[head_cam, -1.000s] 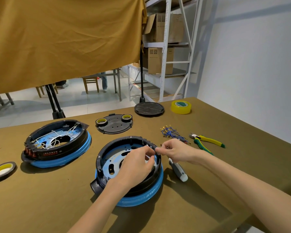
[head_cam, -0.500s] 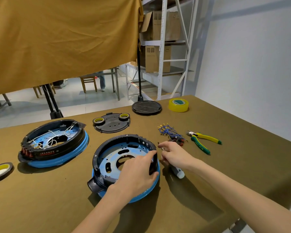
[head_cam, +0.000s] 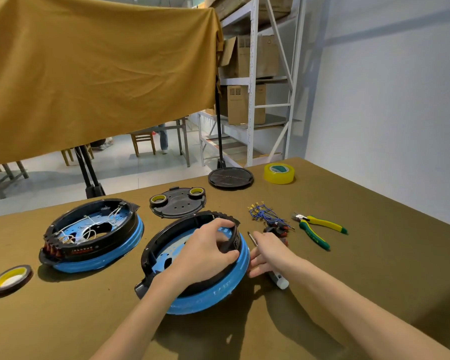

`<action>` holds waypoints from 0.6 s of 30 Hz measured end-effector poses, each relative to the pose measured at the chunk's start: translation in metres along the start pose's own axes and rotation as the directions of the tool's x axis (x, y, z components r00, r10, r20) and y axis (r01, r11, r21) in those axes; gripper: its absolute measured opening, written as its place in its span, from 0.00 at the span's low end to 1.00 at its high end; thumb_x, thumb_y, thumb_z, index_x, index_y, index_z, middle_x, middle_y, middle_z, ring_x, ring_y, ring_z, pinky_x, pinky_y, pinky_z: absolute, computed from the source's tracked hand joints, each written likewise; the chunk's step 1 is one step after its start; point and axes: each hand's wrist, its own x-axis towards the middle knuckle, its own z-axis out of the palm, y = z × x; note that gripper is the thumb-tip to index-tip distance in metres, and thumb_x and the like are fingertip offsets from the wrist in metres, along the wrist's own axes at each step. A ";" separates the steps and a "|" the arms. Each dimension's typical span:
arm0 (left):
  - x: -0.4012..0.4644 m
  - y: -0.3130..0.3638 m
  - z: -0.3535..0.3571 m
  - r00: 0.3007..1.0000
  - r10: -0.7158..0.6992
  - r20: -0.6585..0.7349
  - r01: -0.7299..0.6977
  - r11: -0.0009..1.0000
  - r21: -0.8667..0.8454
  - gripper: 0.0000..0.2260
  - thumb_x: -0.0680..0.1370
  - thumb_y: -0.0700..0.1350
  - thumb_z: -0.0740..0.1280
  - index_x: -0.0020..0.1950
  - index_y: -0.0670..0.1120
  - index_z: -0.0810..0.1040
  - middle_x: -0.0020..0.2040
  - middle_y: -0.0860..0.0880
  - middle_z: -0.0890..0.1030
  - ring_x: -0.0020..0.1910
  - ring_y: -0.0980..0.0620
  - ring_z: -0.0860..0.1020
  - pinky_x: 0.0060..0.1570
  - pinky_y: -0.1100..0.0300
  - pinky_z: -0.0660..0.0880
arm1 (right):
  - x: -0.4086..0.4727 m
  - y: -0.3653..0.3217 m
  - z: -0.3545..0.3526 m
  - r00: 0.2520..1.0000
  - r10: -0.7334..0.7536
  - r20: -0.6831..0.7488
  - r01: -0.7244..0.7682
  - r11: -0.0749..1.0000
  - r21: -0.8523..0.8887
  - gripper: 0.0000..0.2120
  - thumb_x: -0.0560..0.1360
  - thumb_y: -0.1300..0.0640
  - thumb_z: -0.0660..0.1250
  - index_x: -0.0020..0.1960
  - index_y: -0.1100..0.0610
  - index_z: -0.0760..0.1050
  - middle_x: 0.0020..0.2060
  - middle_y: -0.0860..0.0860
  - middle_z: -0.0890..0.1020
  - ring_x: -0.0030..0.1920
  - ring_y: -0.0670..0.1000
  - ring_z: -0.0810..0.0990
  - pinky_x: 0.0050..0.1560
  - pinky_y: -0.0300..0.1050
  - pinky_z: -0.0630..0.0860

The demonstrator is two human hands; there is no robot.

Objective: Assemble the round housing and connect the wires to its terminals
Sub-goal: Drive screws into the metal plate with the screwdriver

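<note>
The round housing (head_cam: 211, 294), a black ring on a blue base, lies in the middle of the table. My left hand (head_cam: 208, 253) grips the ring's right rim, thumb outside and fingers curled inside. My right hand (head_cam: 268, 253) is just right of the housing, and its straight fingers touch the blue base's side. A white-handled screwdriver (head_cam: 281, 281) lies under that hand, with its shaft poking out past the thumb. A bundle of blue wires with yellow terminals (head_cam: 265, 214) sits behind my right hand, next to a small red and black part (head_cam: 279, 228).
A second housing (head_cam: 94, 242), with white wires inside, stands at the left. Behind are a black plate with two tape rolls (head_cam: 178, 205), a black lid (head_cam: 230, 178) and yellow tape (head_cam: 279, 173). Yellow-green pliers (head_cam: 317, 229) lie right; a brown tape roll (head_cam: 11, 279) lies far left.
My left hand moved from inside the ring to grip its right rim. My right hand dropped from the rim's top edge to the side of the blue base.
</note>
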 end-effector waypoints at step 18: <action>-0.011 0.043 -0.047 0.978 -0.004 -0.207 0.033 0.990 0.138 0.33 0.68 0.69 0.71 0.68 0.55 0.69 0.55 0.60 0.80 0.52 0.59 0.80 0.54 0.55 0.82 | -0.033 -0.040 -0.006 0.955 -0.293 0.048 0.271 0.927 0.259 0.14 0.79 0.61 0.72 0.48 0.57 0.64 0.38 0.57 0.84 0.35 0.54 0.85 0.33 0.44 0.82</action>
